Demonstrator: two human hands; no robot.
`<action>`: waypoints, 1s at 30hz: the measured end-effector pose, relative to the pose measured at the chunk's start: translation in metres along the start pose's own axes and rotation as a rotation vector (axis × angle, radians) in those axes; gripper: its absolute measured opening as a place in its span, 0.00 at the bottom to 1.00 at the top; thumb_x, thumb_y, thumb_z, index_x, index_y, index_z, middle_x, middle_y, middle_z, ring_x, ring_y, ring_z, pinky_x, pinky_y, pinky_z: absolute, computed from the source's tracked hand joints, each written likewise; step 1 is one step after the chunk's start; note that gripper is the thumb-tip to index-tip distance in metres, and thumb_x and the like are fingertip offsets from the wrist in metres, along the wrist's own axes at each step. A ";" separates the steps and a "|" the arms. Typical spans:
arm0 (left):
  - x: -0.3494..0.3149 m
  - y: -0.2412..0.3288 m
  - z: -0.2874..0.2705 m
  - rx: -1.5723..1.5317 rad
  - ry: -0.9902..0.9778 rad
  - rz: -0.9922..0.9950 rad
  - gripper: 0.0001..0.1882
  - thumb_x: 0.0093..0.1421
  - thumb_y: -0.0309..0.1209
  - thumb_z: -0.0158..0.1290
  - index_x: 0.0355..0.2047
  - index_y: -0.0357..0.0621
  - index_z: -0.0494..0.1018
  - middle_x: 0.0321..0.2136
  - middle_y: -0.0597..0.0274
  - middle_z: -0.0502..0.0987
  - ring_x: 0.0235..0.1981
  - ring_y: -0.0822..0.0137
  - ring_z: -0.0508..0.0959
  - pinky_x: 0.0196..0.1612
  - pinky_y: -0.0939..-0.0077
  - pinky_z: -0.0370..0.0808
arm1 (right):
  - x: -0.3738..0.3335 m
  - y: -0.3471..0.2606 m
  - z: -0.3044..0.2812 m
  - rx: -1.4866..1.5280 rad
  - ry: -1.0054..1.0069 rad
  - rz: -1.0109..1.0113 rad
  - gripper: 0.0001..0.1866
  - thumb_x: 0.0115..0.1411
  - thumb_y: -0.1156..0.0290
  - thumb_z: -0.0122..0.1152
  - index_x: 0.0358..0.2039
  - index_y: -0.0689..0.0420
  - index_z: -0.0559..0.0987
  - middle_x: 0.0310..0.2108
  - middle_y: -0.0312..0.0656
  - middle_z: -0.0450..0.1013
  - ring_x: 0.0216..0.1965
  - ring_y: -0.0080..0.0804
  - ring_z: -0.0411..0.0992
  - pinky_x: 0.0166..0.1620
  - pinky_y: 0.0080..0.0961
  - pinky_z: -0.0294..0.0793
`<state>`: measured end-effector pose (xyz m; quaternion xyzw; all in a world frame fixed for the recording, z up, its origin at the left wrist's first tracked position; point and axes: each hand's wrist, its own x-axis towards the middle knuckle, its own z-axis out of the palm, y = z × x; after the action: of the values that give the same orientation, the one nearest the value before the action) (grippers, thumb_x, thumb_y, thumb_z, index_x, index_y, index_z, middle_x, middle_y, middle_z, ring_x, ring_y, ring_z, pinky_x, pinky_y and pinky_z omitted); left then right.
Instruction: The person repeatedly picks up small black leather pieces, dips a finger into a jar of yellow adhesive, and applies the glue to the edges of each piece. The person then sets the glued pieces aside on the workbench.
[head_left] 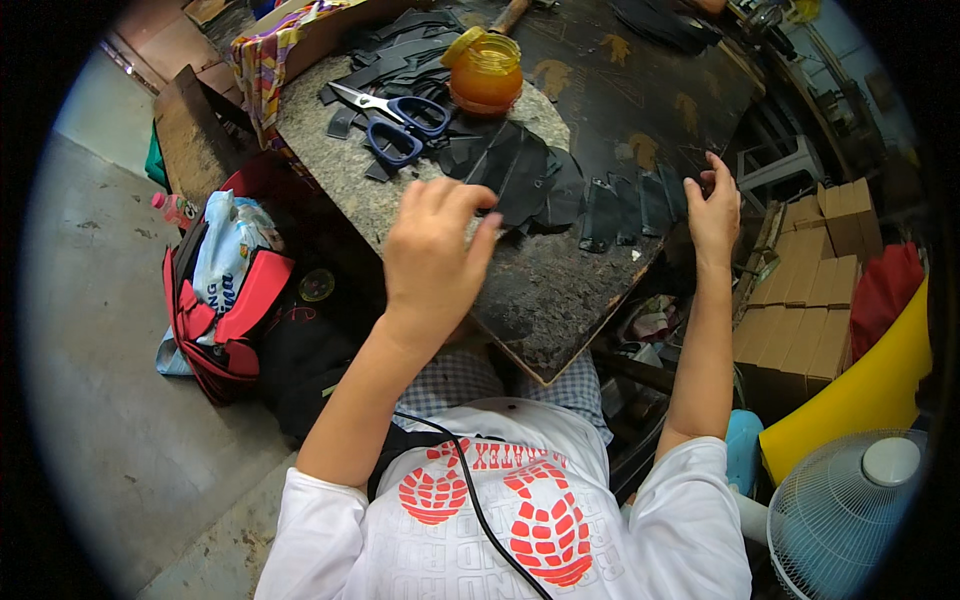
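My left hand point(436, 240) is over the near left part of the worktable, loosely curled, with its thumb and forefinger tips apart. Nothing shows between them. Just beyond its fingertips lie dark, thin flat pieces point(515, 175), overlapping in a pile. My right hand point(714, 215) is raised at the table's right edge, fingers apart, holding nothing that I can see. Nearest to it is a row of small black strips point(625, 205) lying side by side. Blue-handled scissors point(395, 120) rest, blades parted, beyond my left hand. A jar of orange-yellow stuff point(486, 78) stands behind the pile.
More black scraps point(400, 55) are heaped at the back left beside a patterned cloth point(262, 75). The table's near corner point(545, 365) points at my lap. Brown cartons point(800, 310) and a fan point(850, 510) stand at the right; a red bag point(250, 300) is at the left.
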<state>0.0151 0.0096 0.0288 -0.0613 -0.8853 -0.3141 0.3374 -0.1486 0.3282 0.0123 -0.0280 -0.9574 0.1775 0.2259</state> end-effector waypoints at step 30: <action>-0.006 -0.005 0.008 -0.485 -0.015 -0.498 0.06 0.60 0.28 0.58 0.38 0.45 0.75 0.23 0.61 0.78 0.24 0.66 0.80 0.30 0.74 0.75 | 0.051 -0.196 0.013 0.276 0.097 -0.838 0.14 0.63 0.76 0.57 0.37 0.41 0.88 0.44 0.27 0.81 0.48 0.32 0.76 0.54 0.34 0.72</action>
<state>0.0135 0.0109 0.0182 0.0757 -0.7751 -0.5876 0.2196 -0.1950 0.1474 0.0921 0.3847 -0.8417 0.1955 0.3245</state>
